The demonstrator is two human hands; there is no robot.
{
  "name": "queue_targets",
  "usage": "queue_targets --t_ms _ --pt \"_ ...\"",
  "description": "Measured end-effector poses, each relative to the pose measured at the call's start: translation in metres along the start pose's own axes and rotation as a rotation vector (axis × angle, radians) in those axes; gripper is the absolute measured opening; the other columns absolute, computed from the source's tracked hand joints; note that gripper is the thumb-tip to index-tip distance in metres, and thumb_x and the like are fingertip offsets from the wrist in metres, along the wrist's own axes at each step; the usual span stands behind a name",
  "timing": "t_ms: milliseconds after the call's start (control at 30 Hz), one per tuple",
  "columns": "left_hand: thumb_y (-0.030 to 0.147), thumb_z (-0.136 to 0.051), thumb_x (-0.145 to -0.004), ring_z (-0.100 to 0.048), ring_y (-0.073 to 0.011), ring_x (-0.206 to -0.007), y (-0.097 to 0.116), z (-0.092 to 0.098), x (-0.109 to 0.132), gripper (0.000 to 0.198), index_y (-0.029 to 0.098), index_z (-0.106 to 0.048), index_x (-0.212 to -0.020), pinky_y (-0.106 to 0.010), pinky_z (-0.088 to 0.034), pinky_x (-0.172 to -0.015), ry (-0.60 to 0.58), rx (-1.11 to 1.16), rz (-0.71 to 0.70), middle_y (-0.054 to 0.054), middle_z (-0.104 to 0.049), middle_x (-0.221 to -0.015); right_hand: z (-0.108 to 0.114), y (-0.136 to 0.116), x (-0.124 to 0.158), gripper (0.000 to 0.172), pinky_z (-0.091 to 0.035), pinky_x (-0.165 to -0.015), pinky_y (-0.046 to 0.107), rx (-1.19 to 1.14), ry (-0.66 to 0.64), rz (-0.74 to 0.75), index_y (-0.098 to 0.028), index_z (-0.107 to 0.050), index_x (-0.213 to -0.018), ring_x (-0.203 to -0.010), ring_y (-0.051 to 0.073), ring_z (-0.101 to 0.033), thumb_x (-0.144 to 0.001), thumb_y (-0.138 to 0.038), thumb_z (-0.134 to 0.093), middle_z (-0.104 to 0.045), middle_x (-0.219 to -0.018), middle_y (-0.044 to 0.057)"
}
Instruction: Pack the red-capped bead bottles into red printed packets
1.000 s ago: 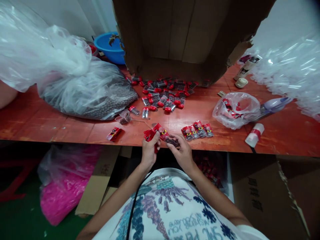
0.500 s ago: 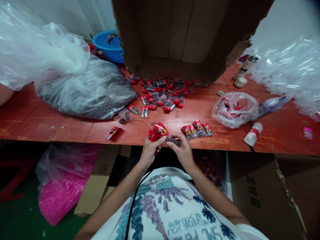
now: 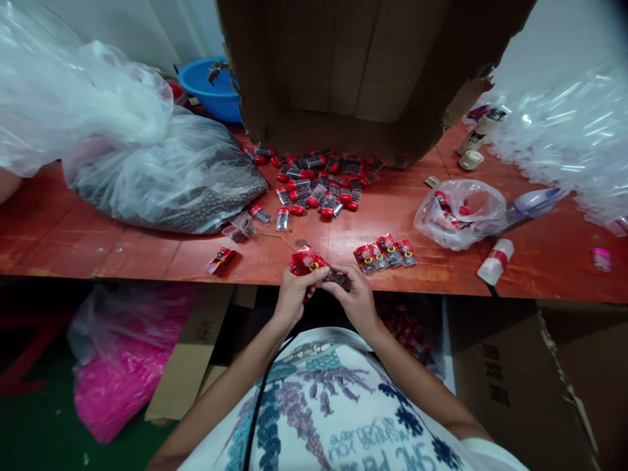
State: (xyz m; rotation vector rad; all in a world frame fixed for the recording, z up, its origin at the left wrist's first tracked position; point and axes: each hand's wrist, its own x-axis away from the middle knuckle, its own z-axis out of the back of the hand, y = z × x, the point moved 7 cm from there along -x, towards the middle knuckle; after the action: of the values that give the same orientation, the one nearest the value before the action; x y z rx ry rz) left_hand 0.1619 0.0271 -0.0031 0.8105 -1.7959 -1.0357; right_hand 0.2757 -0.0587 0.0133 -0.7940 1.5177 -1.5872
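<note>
Just over the table's front edge, my left hand (image 3: 292, 298) is closed round small red printed packets (image 3: 309, 258), its thumb lying across them. My right hand (image 3: 357, 298) pinches the dark end of one of these packets, fingertips close to the left thumb. To the right of the hands lies a row of several similar red and dark packets (image 3: 385, 253). A folded stack of red packets (image 3: 222, 260) rests on the table to the left. Beyond the hands is a pile of small transparent containers with red caps (image 3: 328, 183), dark inside.
A tilted cardboard box (image 3: 363, 59) stands behind the pile. On the left sits a plastic bag of dark beads (image 3: 196, 186); a blue basin (image 3: 210, 91) is behind it. Right are a small plastic bag (image 3: 458, 216), a white roll (image 3: 495, 263) and a bottle cap (image 3: 471, 160).
The upper red packet in my hands has tilted lower and shifted slightly left. My right fingers have drawn in around its dark end. The things on the table stay in place.
</note>
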Motion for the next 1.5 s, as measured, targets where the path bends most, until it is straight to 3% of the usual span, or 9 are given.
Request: queue_targets --t_ms 167,300,667,867,967,1067,1167,1300,1500 --pt "0.03 -0.079 -0.058 -0.034 -0.0042 -0.035 -0.005 0.003 0.001 0.029 0.015 -0.054 -0.061 -0.018 -0.022 -0.033 0.015 -0.033 0.04 0.007 -0.044 -0.044 -0.008 -0.003 -0.003 0.06 -0.05 -0.089 0.032 0.071 -0.227 0.088 -0.036 -0.042 -0.136 -0.123 0.022 -0.044 -0.081 -0.025 -0.064 -0.041 -0.132 0.006" --pt "0.03 -0.08 -0.056 -0.035 -0.0047 -0.035 -0.017 -0.004 0.006 0.03 0.015 -0.056 -0.064 -0.018 -0.021 -0.032 -0.06 -0.084 0.109 0.006 -0.047 -0.045 -0.008 -0.001 -0.009 0.059 -0.04 -0.103 0.036 0.069 -0.275 0.148 -0.038 -0.041 -0.136 -0.126 0.021 -0.043 -0.083 -0.023 -0.062 -0.044 -0.133 0.004" --pt "0.034 -0.078 -0.061 -0.035 -0.0037 -0.035 -0.025 -0.011 0.004 0.028 0.014 -0.059 -0.066 -0.015 -0.022 -0.032 -0.09 -0.053 0.161 0.006 -0.045 -0.044 0.011 0.014 -0.007 0.038 -0.052 -0.081 0.031 0.056 -0.07 0.076 -0.031 -0.062 -0.118 -0.094 0.017 -0.06 -0.08 -0.027 -0.065 -0.06 -0.112 0.003" --pt "0.03 -0.077 -0.064 -0.042 -0.0037 -0.041 -0.04 -0.009 -0.005 0.046 0.018 -0.062 -0.106 -0.013 -0.029 -0.034 -0.09 0.031 0.248 0.004 -0.059 -0.062 0.073 0.019 -0.018 0.04 -0.042 -0.098 0.038 0.506 0.121 0.209 -0.027 -0.055 -0.127 -0.113 0.021 -0.052 -0.087 -0.03 -0.056 -0.057 -0.123 0.007" --pt "0.027 -0.078 -0.064 -0.046 -0.0037 -0.043 -0.045 -0.012 -0.008 0.051 0.016 -0.06 -0.11 -0.013 -0.032 -0.036 -0.091 0.033 0.288 0.002 -0.061 -0.066 0.104 0.019 -0.028 0.049 -0.031 -0.104 0.048 0.835 0.166 0.217 -0.026 -0.052 -0.13 -0.122 0.027 -0.043 -0.083 -0.038 -0.06 -0.049 -0.133 0.01" --pt "0.029 -0.077 -0.065 -0.044 -0.0048 -0.038 -0.054 -0.028 -0.008 0.055 0.018 -0.057 -0.115 -0.013 -0.029 -0.034 -0.167 -0.075 0.343 0.005 -0.055 -0.056 0.12 0.015 -0.043 0.068 -0.02 -0.106 0.057 1.034 0.144 0.189 -0.03 -0.049 -0.132 -0.131 0.035 -0.027 -0.071 -0.054 -0.068 -0.033 -0.145 0.01" --pt "0.029 -0.078 -0.063 -0.045 -0.006 -0.035 -0.061 -0.05 -0.012 0.059 0.02 -0.055 -0.117 -0.015 -0.028 -0.033 -0.24 -0.141 0.323 0.005 -0.056 -0.055 0.118 0.018 -0.062 0.076 -0.011 -0.105 0.063 1.115 -0.039 0.125 -0.036 -0.047 -0.133 -0.135 0.038 -0.019 -0.066 -0.065 -0.066 -0.03 -0.147 0.007" --pt "0.027 -0.078 -0.06 -0.045 -0.0063 -0.033 -0.069 -0.082 -0.015 0.043 0.016 -0.061 -0.097 -0.015 -0.026 -0.03 -0.32 -0.224 0.327 0.004 -0.057 -0.053 0.117 0.03 -0.074 0.071 -0.016 -0.105 0.056 1.125 -0.277 0.089 -0.035 -0.048 -0.132 -0.127 0.033 -0.034 -0.07 -0.066 -0.061 -0.044 -0.137 0.008" --pt "0.024 -0.075 -0.061 -0.045 -0.0069 -0.032 -0.092 -0.12 0.004 0.025 0.014 -0.064 -0.082 -0.015 -0.025 -0.029 -0.39 -0.367 0.391 0.0 -0.06 -0.053 0.162 0.03 -0.029 0.064 -0.023 -0.103 0.046 1.102 -0.259 0.083 -0.033 -0.053 -0.128 -0.116 0.028 -0.043 -0.072 -0.061 -0.064 -0.054 -0.125 0.007"
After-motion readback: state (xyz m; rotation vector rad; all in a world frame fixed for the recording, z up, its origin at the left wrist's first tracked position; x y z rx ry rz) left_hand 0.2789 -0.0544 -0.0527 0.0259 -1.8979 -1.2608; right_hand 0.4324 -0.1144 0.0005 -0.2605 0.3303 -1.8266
